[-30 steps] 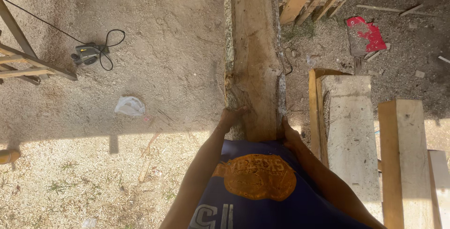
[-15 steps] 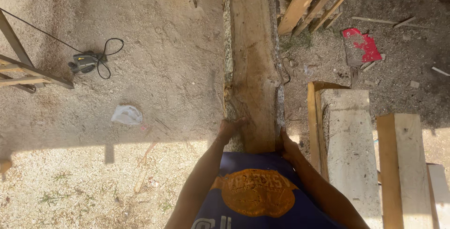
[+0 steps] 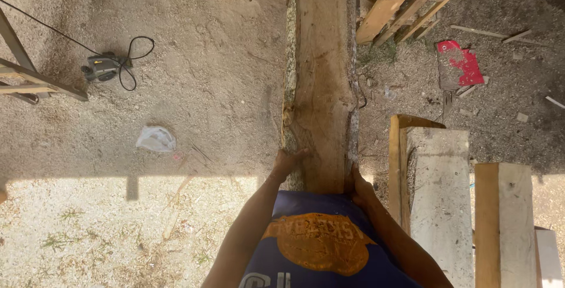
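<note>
**You have the long plank by its near end**

Your left hand [image 3: 286, 162] is on the left edge of the long plank [image 3: 318, 88]. Its fingers [image 3: 299, 154] curl over the bark side and grip it. Your right hand [image 3: 357, 183] is on the right edge, close to your shirt [image 3: 321, 247]. I can see it pressed against the wood, but I cannot tell if its fingers are wrapped round or just resting flat.

The plank starts at your belly, at 6 o'clock, and runs straight away from you toward 12 o'clock. It goes right out of the top of the picture, so I cannot see its far end. I think the holding part is done. Whether the plank is lifted or lying on something, I cannot tell from here. Any carrying or setting down looks not yet done.

The plank is rough and raw. The top face is bare orange-brown wood with wavy grain. Both long sides have grey bark, so the edges are bumpy, not straight. It looks thick and heavy to me.

Around you: a small power tool [image 3: 103, 67] with a black cord lies on the dirt ground [image 3: 200, 88] at 10 o'clock. A crumpled white bag [image 3: 156, 139] is at 9 o'clock. Pale cut boards [image 3: 441, 194] sit at 4 o'clock. A red scrap [image 3: 459, 64] lies at 2 o'clock, near a wooden pallet [image 3: 406, 5].
</note>
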